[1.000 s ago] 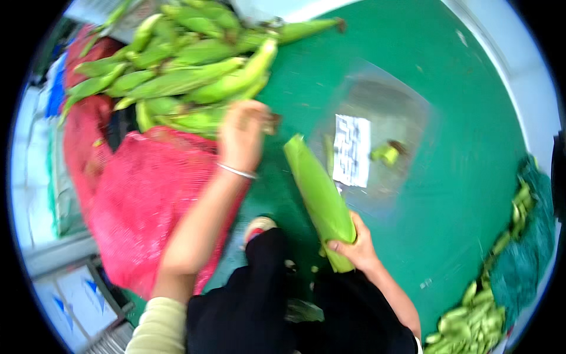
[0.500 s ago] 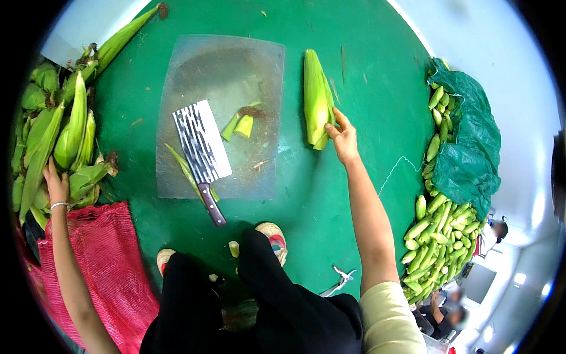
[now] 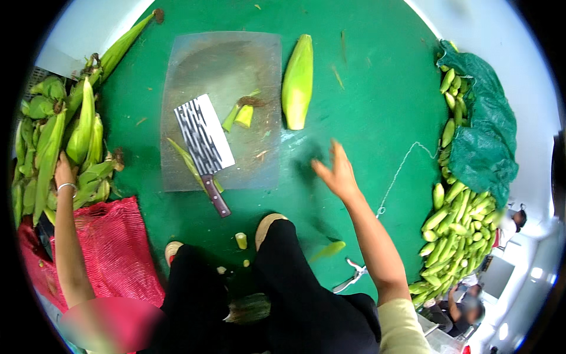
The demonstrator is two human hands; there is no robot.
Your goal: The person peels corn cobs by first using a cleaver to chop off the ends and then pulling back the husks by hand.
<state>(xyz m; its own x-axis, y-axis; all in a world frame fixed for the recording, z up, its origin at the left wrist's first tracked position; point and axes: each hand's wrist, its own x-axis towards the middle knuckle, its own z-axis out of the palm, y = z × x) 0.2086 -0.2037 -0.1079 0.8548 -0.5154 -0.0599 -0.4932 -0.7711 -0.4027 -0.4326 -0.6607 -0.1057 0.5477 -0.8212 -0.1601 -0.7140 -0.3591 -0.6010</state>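
Observation:
My left hand (image 3: pixel 63 172) reaches into a heap of green corn ears in their husks (image 3: pixel 36 147) at the left. Its fingers curl against one corn ear (image 3: pixel 50 162), partly hidden among the others. My right hand (image 3: pixel 337 171) is raised over the green floor with fingers spread and nothing in them. Beyond it lies a trimmed corn ear (image 3: pixel 298 85), light green, its cut end toward me. A loose husk leaf (image 3: pixel 328 251), blurred, is below that hand. Left of the trimmed ear, a cleaver (image 3: pixel 203 141) with a dark handle rests on a clear cutting mat (image 3: pixel 177 71).
Husk scraps and a cut corn end (image 3: pixel 243 116) lie on the mat. A red mesh sack (image 3: pixel 118 248) is at lower left. Pliers-like metal clippers (image 3: pixel 352 276) are near my right forearm. A heap of trimmed ears (image 3: pixel 451 236) under a green sack (image 3: pixel 486 130) lines the right; people sit beyond.
My right hand has left the trimmed ear and moved toward me, opening. The husk leaf has come away from the ear. My left hand has shifted slightly within the heap.

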